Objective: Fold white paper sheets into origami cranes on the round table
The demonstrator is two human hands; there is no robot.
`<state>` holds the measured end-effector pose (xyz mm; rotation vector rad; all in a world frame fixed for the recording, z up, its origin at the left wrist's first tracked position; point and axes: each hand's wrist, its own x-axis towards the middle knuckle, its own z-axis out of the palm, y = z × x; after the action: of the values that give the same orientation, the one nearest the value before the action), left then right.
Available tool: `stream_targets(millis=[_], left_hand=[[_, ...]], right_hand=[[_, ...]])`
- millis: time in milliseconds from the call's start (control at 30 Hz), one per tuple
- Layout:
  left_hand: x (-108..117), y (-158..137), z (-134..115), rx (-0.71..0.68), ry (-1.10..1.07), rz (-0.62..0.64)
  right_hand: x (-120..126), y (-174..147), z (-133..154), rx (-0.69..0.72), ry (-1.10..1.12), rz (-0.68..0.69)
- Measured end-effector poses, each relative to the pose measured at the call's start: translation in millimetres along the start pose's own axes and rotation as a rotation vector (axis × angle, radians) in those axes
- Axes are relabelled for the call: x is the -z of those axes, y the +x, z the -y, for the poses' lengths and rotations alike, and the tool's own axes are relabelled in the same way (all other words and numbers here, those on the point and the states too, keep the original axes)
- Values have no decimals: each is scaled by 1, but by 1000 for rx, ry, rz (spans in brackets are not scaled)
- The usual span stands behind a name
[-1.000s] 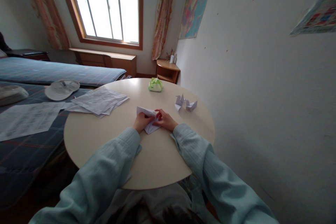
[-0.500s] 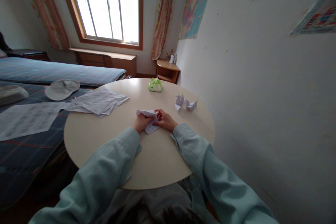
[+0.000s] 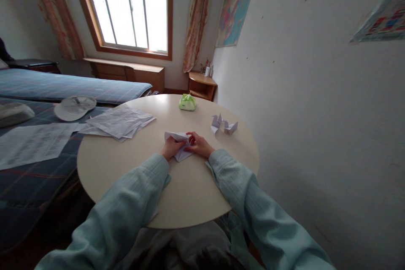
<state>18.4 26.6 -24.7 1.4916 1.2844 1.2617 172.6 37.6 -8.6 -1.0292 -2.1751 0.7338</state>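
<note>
A folded sheet of white paper (image 3: 182,155) lies on the round cream table (image 3: 190,194), in front of me. My left hand (image 3: 171,147) grips its left side, the thumb lying across the top. On the right side, my right hand (image 3: 199,145) pinches the paper near its middle with bent fingers. Both hands partly cover the folds, so the exact shape is hidden. Two folded paper figures, one upright with pointed tips (image 3: 216,123) and one lower (image 3: 230,127), stand to the right, beyond my right hand.
A stack of loose paper sheets (image 3: 122,121) lies on the table's left side. At the far edge sits a green tissue pack (image 3: 187,102). Left of the table, a bed (image 3: 38,202) holds a white cap (image 3: 75,107) and a printed sheet (image 3: 34,143). A white wall (image 3: 300,114) rises at right.
</note>
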Motion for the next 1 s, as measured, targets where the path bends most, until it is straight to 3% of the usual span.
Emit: stream_targets(millis=[633,1000], left_hand=[[-1,-2,-5,58,8,-36],[1,-1,-2,25,11,10]], right_hand=[[1,0,1,0,-8,1],[0,0,1,-10,-16,1]])
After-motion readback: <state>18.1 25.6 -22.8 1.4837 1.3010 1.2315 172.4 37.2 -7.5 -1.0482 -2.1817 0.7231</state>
